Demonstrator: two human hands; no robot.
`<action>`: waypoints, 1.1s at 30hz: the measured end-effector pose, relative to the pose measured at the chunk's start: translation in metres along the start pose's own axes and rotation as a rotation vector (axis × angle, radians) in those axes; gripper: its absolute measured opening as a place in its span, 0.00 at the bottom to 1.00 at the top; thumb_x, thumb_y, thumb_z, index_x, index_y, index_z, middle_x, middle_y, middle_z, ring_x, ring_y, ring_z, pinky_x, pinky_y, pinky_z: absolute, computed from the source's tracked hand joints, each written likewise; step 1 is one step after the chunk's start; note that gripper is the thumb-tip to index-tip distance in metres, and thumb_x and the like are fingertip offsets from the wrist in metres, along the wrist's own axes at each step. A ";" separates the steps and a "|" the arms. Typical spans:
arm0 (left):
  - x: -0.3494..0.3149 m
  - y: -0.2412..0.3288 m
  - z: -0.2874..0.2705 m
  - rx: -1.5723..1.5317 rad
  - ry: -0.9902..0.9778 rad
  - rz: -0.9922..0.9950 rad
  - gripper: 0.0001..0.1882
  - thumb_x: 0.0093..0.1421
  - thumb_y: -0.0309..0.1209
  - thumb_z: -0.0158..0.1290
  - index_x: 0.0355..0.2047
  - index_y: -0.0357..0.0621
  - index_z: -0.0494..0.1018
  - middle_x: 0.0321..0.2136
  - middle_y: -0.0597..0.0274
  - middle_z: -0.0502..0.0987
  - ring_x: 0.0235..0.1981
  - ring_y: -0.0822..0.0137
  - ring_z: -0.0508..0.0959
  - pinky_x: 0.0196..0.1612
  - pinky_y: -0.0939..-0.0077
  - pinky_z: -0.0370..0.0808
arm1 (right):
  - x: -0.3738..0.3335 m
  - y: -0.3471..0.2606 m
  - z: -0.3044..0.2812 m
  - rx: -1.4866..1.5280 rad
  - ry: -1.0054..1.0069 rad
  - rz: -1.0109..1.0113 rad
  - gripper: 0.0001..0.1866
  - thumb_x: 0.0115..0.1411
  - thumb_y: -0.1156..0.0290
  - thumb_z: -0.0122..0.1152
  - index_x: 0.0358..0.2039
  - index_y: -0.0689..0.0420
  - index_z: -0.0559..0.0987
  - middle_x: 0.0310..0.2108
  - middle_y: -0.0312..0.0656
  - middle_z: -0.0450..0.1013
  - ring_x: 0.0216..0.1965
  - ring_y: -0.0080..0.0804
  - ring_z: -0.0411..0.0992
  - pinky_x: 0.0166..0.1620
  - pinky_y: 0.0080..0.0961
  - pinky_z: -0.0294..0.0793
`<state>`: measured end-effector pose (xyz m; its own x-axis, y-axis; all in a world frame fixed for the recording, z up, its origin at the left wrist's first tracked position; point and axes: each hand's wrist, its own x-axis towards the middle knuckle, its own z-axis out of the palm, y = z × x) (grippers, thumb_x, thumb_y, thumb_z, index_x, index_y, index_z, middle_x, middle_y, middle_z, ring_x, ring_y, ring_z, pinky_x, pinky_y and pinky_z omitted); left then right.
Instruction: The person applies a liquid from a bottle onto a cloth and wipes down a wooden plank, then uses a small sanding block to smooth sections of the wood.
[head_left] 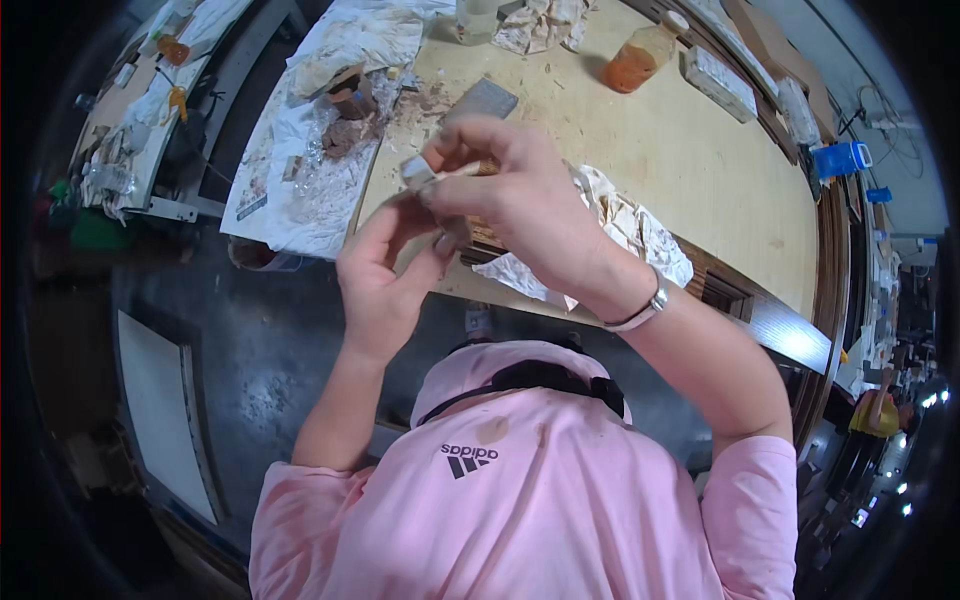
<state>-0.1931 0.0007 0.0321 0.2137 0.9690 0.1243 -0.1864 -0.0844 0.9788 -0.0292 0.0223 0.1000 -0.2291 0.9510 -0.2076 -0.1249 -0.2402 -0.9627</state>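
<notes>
My two hands are together over the near edge of the pale worktable [730, 170]. The fingers of my right hand [520, 195] are closed in a pinch around a small whitish piece [416, 170], which shows at the fingertips. A thin tan strip shows between those fingers too; its kind is unclear. My left hand [385, 270] is below and to the left, fingers curled up against the right fingertips. What it grips is mostly hidden. Just beyond my right hand a grey rectangular block [482, 101] lies on the table.
At the left, white sheeting [300, 215] bears a brown putty-like lump [345, 138] and a brown cup-like container [352, 97]. Crumpled stained paper [625, 215] lies by my right wrist. Farther off are a bottle of orange liquid [640, 62] and a whitish box [718, 84].
</notes>
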 end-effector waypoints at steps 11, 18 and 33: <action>0.091 -0.120 -0.094 1.442 0.099 0.214 0.19 0.54 0.33 0.61 0.46 0.42 0.79 0.37 0.56 0.79 0.41 0.54 0.78 0.42 0.58 0.74 | -0.050 0.064 -0.042 -1.429 0.494 -0.352 0.33 0.46 0.58 0.73 0.52 0.55 0.74 0.52 0.51 0.65 0.55 0.55 0.62 0.56 0.52 0.62; 0.101 -0.035 0.043 0.798 -0.249 0.385 0.18 0.58 0.33 0.58 0.48 0.39 0.76 0.43 0.51 0.78 0.48 0.50 0.76 0.50 0.61 0.72 | -0.065 0.082 -0.073 -1.180 0.531 -0.617 0.20 0.46 0.71 0.68 0.41 0.57 0.74 0.37 0.46 0.72 0.40 0.46 0.72 0.43 0.38 0.73; 0.078 -0.043 0.113 1.156 -0.691 0.379 0.11 0.63 0.35 0.53 0.38 0.41 0.78 0.33 0.51 0.80 0.37 0.47 0.78 0.41 0.56 0.72 | -0.268 0.075 -0.304 -1.353 1.159 -0.259 0.12 0.52 0.77 0.62 0.39 0.56 0.78 0.40 0.47 0.76 0.39 0.49 0.76 0.42 0.40 0.78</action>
<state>-0.0603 0.0540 0.0176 0.8156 0.5636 0.1309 0.4754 -0.7817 0.4038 0.3161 -0.1915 0.0305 0.4619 0.7154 0.5242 0.8851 -0.3344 -0.3236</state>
